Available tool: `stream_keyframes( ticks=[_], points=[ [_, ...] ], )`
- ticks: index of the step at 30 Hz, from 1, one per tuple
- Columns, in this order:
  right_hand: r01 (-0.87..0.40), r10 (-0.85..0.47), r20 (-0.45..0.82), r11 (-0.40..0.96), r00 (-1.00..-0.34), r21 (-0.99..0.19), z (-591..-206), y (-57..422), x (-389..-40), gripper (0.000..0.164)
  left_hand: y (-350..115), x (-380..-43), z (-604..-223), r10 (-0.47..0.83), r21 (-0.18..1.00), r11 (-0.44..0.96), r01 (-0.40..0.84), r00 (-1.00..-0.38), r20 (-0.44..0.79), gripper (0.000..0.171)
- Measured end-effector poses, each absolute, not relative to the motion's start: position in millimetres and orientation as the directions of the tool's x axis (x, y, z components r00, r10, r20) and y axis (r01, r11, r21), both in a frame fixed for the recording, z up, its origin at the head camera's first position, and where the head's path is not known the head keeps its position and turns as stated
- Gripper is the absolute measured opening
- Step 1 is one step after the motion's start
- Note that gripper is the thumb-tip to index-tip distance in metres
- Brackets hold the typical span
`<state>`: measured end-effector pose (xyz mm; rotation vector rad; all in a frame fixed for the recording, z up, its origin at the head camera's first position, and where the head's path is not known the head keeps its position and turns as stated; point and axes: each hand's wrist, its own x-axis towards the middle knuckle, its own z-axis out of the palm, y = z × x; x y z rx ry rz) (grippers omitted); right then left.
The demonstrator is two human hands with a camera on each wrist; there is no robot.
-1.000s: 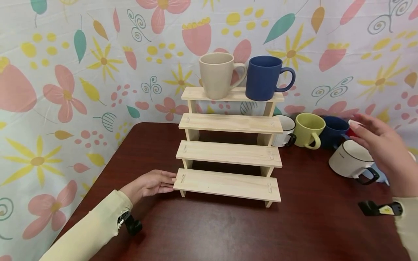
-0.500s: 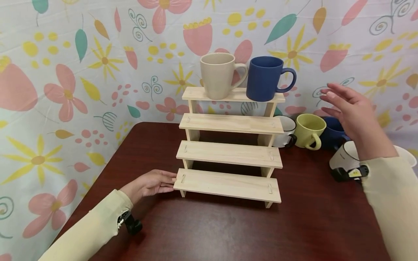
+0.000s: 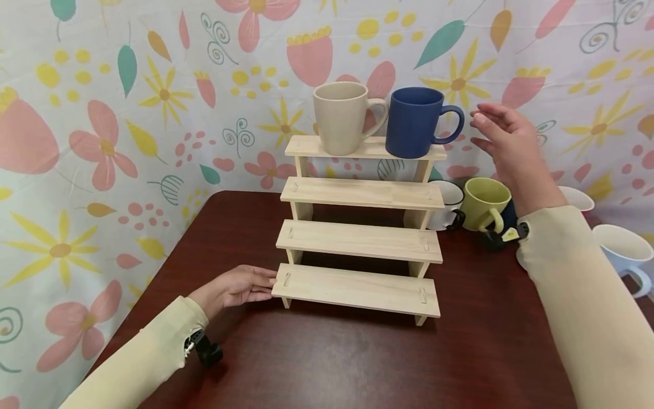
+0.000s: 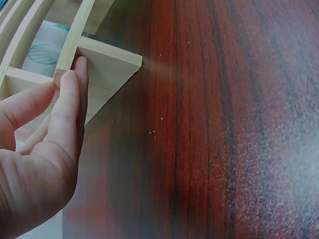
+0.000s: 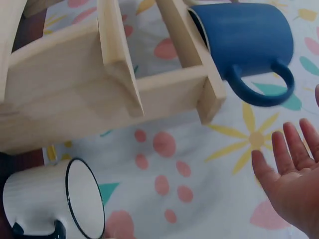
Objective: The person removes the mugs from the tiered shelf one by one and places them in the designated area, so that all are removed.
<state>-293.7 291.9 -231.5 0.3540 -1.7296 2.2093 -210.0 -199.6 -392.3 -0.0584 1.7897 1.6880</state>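
A stepped wooden display rack (image 3: 357,241) stands on the dark red-brown table. My left hand (image 3: 237,288) pinches the left end of its lowest shelf, thumb and fingertips on either side of the board in the left wrist view (image 4: 55,114). Side by side on the top shelf are a cream mug (image 3: 338,122) and a blue mug (image 3: 413,124), both handles pointing right. Raised just right of the blue mug's handle, my right hand (image 3: 511,145) holds nothing. The right wrist view shows its fingers (image 5: 284,154) extended, apart from the blue mug (image 5: 251,40).
Right of the rack are a white mug with black rim (image 3: 445,199), a yellow-green mug (image 3: 480,199) and a partly hidden dark blue one. Behind the right forearm, a white-lined mug (image 3: 576,197) and a light blue mug (image 3: 623,250) show. A floral cloth (image 3: 204,85) hangs behind.
My right hand has moved left and up from above the mugs on the right to beside the blue mug's handle. My left hand and the rack have stayed in place.
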Motion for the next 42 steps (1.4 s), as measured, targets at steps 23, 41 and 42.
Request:
stream_keyframes(
  ticks=[23, 41, 42],
  points=[
    [-0.27, 0.033, 0.273, 0.061, -0.962, -0.961, -211, 259, -312, 0.014, -200, -210, -396, 0.401, 0.868, 0.158, -0.471, -0.773, -0.492, 0.055],
    [-0.17, 0.041, 0.185, 0.241, -0.982, -0.956, -198, 258, -309, 0.014, -200, -212, -395, 0.387, 0.865, 0.173, -0.471, -0.775, -0.499, 0.053],
    [-0.168, 0.047, 0.181, 0.207, -0.982, -0.964, -198, 258, -308, 0.014, -199, -212, -394, 0.386, 0.865, 0.173, -0.471, -0.776, -0.499, 0.053]
  ],
)
